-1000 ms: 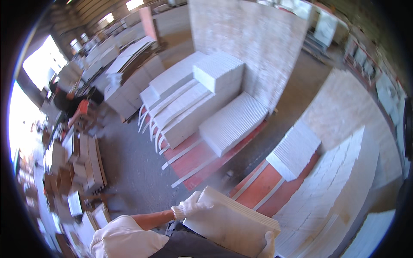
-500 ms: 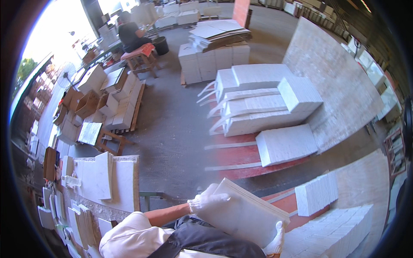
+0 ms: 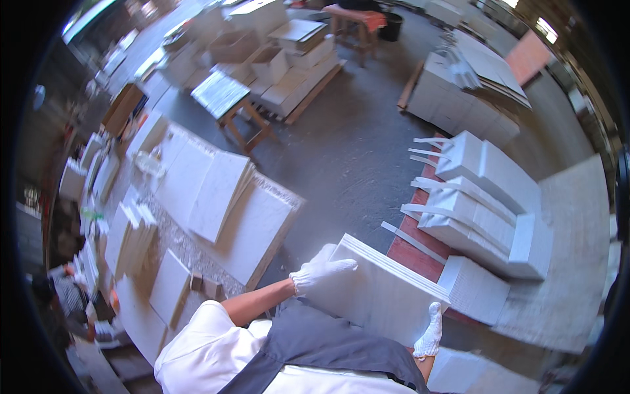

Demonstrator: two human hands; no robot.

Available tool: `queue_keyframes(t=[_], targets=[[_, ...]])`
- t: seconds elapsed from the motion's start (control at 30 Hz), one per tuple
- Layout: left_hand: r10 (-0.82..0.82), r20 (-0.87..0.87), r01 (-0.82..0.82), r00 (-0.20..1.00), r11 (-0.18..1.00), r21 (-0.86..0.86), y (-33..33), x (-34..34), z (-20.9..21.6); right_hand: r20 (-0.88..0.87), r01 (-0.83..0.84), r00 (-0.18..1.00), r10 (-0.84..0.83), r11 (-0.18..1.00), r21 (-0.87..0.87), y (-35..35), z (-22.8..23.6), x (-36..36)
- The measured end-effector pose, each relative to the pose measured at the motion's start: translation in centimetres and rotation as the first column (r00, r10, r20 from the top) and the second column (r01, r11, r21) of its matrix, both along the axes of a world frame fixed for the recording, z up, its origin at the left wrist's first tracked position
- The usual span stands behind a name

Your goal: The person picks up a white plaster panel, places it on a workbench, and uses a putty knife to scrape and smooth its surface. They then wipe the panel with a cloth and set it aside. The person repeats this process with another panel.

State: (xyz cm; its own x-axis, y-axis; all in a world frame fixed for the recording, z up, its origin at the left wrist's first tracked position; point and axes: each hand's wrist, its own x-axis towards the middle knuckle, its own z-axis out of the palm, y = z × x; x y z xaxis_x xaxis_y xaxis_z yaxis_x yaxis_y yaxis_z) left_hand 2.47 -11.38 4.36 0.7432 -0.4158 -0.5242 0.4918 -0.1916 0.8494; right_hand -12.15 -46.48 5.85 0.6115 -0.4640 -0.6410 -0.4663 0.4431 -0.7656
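Note:
A short stack of thin white stone tiles (image 3: 380,295) is held in front of my body, tilted, with the layered edges showing along its far side. My left hand (image 3: 323,269), in a white knit glove, grips its left end, thumb lying over the top face. At the right end my right hand (image 3: 429,333), gloved the same way, clasps the edge with the thumb up. The fingers of both hands are mostly hidden beneath the tiles.
On my left stands a workbench (image 3: 262,262) bearing white slabs (image 3: 220,197) and upright tiles (image 3: 131,230). To the right, rows of tiles with white straps (image 3: 472,203) rest on a red base (image 3: 413,249) against a large board (image 3: 564,262). Beyond are a stool (image 3: 239,111) and boxes (image 3: 269,65).
My view and body have turned left, so the bench comes nearer the middle and the strapped rows shift right. Both hands keep hold of the tiles.

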Motion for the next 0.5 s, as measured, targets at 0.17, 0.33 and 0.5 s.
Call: queue_keyframes(t=[0.17,0.33,0.5], targets=[[0.278,0.110,-0.287,0.954,0.955,0.074,2.0,0.9,3.4,0.134,-0.271,0.959,0.248,0.944,0.188,1.5,2.1,9.4],[0.407,0.056,-0.406,0.912,0.871,0.276,3.2,3.9,5.9,0.117,-0.435,0.900,0.421,0.883,0.173,2.6,1.4,18.6],[0.643,0.130,-0.651,0.755,0.758,0.034,0.3,10.7,5.1,0.152,-0.531,0.841,0.520,0.846,0.042,-0.5,-1.8,29.2]])
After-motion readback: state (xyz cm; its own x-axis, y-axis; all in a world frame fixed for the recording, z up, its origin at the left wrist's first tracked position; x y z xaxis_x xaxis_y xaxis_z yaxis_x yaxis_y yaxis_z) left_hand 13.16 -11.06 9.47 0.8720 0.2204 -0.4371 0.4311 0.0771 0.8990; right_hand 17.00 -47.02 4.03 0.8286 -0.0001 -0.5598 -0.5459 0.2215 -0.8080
